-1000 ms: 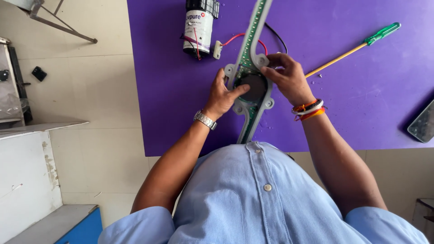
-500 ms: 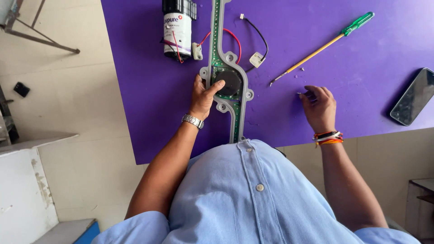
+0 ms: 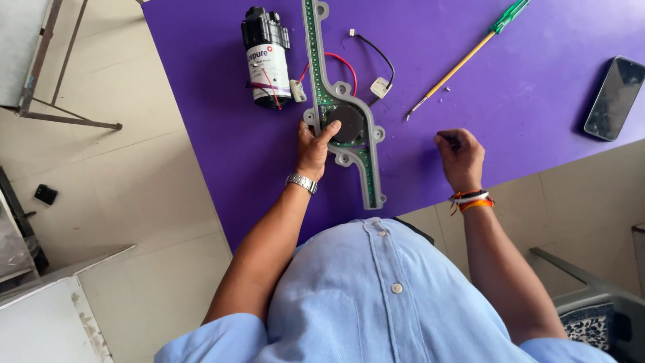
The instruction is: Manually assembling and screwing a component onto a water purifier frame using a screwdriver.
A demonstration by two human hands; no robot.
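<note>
A long grey frame with a green circuit strip [image 3: 341,114] lies on the purple table [image 3: 537,121], with a round dark disc at its middle. My left hand [image 3: 313,146] grips the frame's left edge beside the disc, thumb on the disc's rim. To the right my right hand [image 3: 459,156] rests on the table, fingers pinched on something small and dark that I cannot make out. It is apart from the frame.
A small black and white pump [image 3: 267,57] with red and black wires stands left of the frame. A green-handled screwdriver [image 3: 470,57] lies up right, a white connector [image 3: 380,86] near it. A dark phone [image 3: 615,97] lies at the right edge. A chair [image 3: 591,302] is lower right.
My right hand left the disc on the frame and moved right onto the bare table, its fingers pinched. My left hand kept hold of the frame.
</note>
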